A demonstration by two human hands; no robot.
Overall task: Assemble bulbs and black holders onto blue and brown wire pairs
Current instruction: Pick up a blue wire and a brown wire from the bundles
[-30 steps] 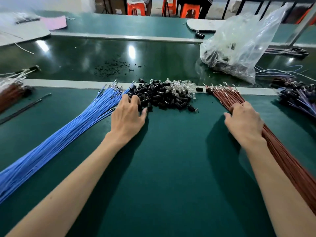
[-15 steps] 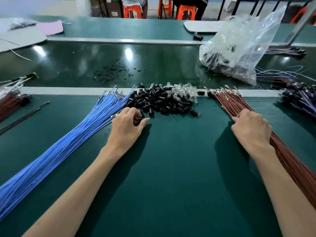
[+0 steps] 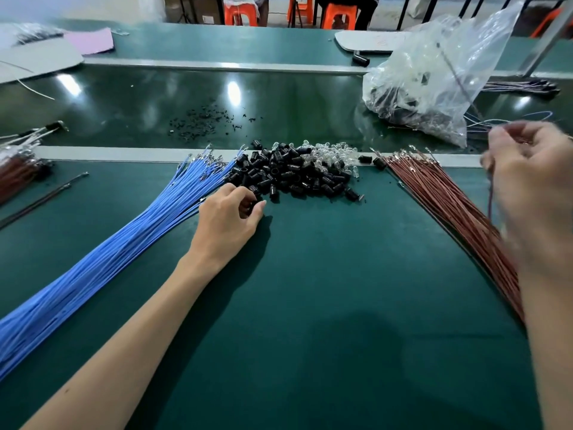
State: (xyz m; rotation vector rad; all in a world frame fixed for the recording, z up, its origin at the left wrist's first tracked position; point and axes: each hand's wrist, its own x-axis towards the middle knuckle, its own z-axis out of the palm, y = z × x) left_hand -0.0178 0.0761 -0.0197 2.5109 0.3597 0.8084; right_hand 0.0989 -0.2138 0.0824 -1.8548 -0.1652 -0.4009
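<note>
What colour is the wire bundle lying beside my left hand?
Blue. The wire bundle fans out beside the left hand, clearest in the head view.

— What was the person wearing?
— Only bare parts showed. The left forearm (image 3: pixel 130 336) and left hand (image 3: pixel 228 218), from lower left to centre, looked slim, the thumbnail (image 3: pixel 264 202) short.
— And at the right edge?
— The right hand (image 3: pixel 533 181) and right forearm (image 3: pixel 552 321), bare too, were blurred.

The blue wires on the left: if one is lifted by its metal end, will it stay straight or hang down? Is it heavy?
Probably it droops: the blue wires are thin and long, and a thin wire hangs limp from the right hand. Likely very light, being so thin. Neighbours in the loose bundle may drag along.
</note>
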